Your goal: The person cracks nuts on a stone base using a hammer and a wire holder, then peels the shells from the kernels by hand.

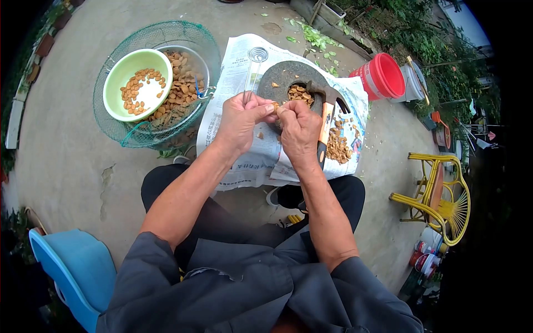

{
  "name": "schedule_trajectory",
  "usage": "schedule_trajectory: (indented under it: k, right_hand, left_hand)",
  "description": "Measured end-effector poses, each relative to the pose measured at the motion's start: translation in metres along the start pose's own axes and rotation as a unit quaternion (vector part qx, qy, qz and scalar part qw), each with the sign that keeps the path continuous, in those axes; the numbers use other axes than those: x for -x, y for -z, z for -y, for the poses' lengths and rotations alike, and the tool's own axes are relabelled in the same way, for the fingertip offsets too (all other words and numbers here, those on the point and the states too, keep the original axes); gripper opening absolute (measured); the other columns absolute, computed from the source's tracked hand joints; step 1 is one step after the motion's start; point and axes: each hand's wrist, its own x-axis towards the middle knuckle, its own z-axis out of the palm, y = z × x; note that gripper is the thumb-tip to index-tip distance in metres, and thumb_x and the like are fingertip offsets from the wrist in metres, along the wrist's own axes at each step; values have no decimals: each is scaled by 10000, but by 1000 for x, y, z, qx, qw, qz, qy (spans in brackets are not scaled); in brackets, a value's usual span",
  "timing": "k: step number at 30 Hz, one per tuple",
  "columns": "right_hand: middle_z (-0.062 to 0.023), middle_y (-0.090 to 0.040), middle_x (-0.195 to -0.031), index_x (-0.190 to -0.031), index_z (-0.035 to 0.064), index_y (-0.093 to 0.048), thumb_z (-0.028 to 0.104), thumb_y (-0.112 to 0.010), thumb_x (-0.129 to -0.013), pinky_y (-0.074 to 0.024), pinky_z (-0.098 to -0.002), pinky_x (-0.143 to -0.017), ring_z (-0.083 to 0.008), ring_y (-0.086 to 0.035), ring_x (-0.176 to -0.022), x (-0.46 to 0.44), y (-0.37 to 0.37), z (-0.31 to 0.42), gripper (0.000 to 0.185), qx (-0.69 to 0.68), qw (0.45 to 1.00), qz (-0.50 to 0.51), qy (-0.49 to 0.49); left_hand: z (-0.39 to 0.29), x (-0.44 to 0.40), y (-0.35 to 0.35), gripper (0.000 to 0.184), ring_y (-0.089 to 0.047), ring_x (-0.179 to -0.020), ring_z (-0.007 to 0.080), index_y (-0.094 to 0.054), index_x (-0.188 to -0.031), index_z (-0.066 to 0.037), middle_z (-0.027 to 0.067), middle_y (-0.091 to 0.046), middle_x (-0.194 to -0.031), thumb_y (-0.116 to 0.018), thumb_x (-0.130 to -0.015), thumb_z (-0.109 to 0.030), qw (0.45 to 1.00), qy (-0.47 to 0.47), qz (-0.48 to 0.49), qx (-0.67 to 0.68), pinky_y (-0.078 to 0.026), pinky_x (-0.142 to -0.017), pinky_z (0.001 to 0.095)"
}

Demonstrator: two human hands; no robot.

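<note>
My left hand (240, 122) holds the handle of a wire tool with a coiled spiral head (258, 54) that points away from me. Its thumb and forefinger also pinch a small brown shell piece (275, 107). My right hand (300, 129) touches the same piece with closed fingertips. Both hands are over newspaper (236, 69), in front of a round dark stone (285, 71) whose hollow holds brown shells (300, 94). Right of my right hand lies a tool with an orange and black handle (325, 130), beside a pile of shells (338, 145).
To the left, a green bowl (112, 69) of kernels sits on a basin of brown nuts (183, 83) inside a green net basket (191, 29). A red bucket (378, 77), a yellow chair (458, 202) and a blue tub (86, 266) stand around.
</note>
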Motion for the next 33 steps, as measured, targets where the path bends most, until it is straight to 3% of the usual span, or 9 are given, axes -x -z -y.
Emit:
schedule_trajectory:
  k: [4,7,10,13,16,19,23,29,33]
  right_hand:
    - [-130,-610,-633,-733,-16,-572,46,-608,-838,-475,-374,-545,-251,-606,-557,-3,5,1,128,-113,988,41,-94]
    - [-97,-610,-612,-747,-33,-606,43,-595,-834,-453,-333,-522,-158,-564,-538,5,-5,0,116,96,982,-69,148]
    - [-96,-608,-606,-748,-41,-624,54,-597,-837,-445,-314,-522,-132,-544,-546,6,-6,-4,133,98,985,-66,126]
    - [-118,-614,-613,-744,-42,-621,77,-615,-846,-459,-328,-533,-170,-569,-544,-1,5,-12,157,-43,998,21,-35]
    - [6,-567,-604,-824,-4,-647,101,-602,-905,-411,-231,-508,-56,-526,-567,-4,13,-9,140,-56,993,80,-59]
    - [-79,-623,-598,-776,-36,-658,88,-630,-856,-451,-303,-521,-126,-575,-549,2,6,-1,151,27,999,21,19]
    - [-72,-615,-591,-771,-30,-664,77,-637,-854,-439,-287,-509,-109,-571,-544,2,9,-6,138,2,999,32,-10]
    - [-87,-595,-578,-735,-47,-630,96,-649,-850,-432,-301,-495,-122,-547,-523,-10,27,5,184,12,993,118,-3]
    - [-112,-594,-586,-738,-36,-632,102,-646,-849,-447,-318,-517,-158,-567,-531,-14,29,13,178,66,992,111,12]
  left_hand:
    - [-7,-1,-1,197,-658,-730,145,-556,-751,-38,139,-682,-911,-720,-832,37,999,-16,22,-23,-582,-704,293]
    - [-3,1,-4,193,-656,-728,146,-562,-747,-31,138,-677,-903,-722,-829,37,999,-11,-11,-44,-581,-699,293]
    - [-3,0,-3,157,-653,-721,144,-584,-767,-12,124,-672,-884,-717,-829,44,998,-14,-3,-67,-579,-694,286]
    - [-5,-4,1,108,-649,-708,138,-612,-807,12,101,-665,-846,-710,-831,51,995,-25,33,-86,-577,-694,277]
    - [-5,-5,1,90,-643,-700,129,-626,-824,22,77,-653,-805,-710,-832,52,994,-33,38,-102,-573,-691,269]
    - [-5,-5,-1,92,-637,-698,120,-630,-829,24,66,-645,-783,-718,-828,51,991,-44,30,-126,-568,-685,262]
    - [-6,-2,-4,101,-630,-695,112,-625,-830,24,59,-637,-768,-723,-828,50,980,-53,27,-192,-562,-675,255]
    - [-13,-5,-1,271,-638,-695,142,-505,-703,-53,109,-657,-824,-725,-828,42,992,4,77,-100,-571,-677,272]
    - [-11,-2,-6,307,-647,-706,158,-468,-689,-73,132,-666,-869,-709,-830,54,998,4,44,-51,-574,-676,278]
